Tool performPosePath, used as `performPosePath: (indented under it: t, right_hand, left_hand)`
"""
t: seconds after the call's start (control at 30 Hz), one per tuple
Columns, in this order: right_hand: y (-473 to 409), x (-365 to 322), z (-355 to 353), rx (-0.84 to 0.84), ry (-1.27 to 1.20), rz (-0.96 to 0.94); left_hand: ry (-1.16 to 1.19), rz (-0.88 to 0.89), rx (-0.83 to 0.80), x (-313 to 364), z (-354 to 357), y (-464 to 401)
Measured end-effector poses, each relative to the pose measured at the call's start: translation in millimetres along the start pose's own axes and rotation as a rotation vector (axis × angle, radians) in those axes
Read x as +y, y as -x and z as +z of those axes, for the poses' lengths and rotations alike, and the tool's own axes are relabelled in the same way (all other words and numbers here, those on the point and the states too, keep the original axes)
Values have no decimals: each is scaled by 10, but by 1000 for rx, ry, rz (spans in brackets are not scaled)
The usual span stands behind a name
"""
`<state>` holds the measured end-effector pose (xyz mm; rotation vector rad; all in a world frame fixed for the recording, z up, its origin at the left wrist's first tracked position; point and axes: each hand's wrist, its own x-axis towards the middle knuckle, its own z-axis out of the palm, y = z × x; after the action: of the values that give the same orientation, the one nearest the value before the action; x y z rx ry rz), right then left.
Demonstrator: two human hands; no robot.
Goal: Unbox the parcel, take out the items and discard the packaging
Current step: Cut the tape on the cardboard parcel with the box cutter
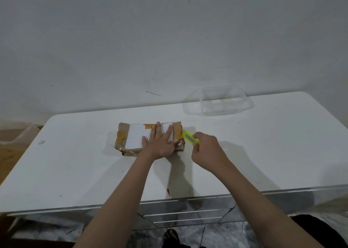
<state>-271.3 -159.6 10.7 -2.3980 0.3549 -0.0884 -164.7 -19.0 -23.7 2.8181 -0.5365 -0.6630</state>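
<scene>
A small brown cardboard parcel (130, 137) with a white label and orange-brown tape lies flat in the middle of the white table (75, 172). My left hand (160, 143) presses flat on the parcel's right half, fingers straight and spread. My right hand (208, 150) grips a yellow-green utility knife (190, 137), whose tip sits at the parcel's right end. The blade itself is too small to make out.
A clear plastic container (218, 101) lies upside down at the back right of the table, near the white wall. A scrap of orange tape (168, 191) sits by the front edge. Another clear bin (22, 134) stands on the floor to the left.
</scene>
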Motion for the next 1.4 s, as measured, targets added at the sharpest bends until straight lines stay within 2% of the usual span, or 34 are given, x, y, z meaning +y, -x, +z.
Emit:
performPosePath:
  t: [0.3,0.63,0.77,0.9,1.03,1.2,1.3,1.4]
  right_hand:
    - [-62,-18,-112,-97,37,28]
    - [160,38,-73,-105,24,17]
    - [152,193,-78,-73,-138,85]
    - [119,309,-45,69,-292,130]
    - [-7,289,1,127,-434,111]
    - [-249,180,60,72,-373,55]
    - [-324,135,106,-9,-531,71]
    - [-343,123,142,64,-596,64]
  left_hand:
    - [-24,17,-34,-33,0,-24]
    - [-2,16,-29,-25,-2,-40]
    - [4,27,-12,-44,-5,-29]
    - [-12,50,0,-71,0,-40]
    - [-23,145,-10,-131,-71,15]
    - [-51,241,-73,-225,-168,88]
    - [-17,243,-80,-225,-176,107]
    - [32,246,-64,-233,-156,113]
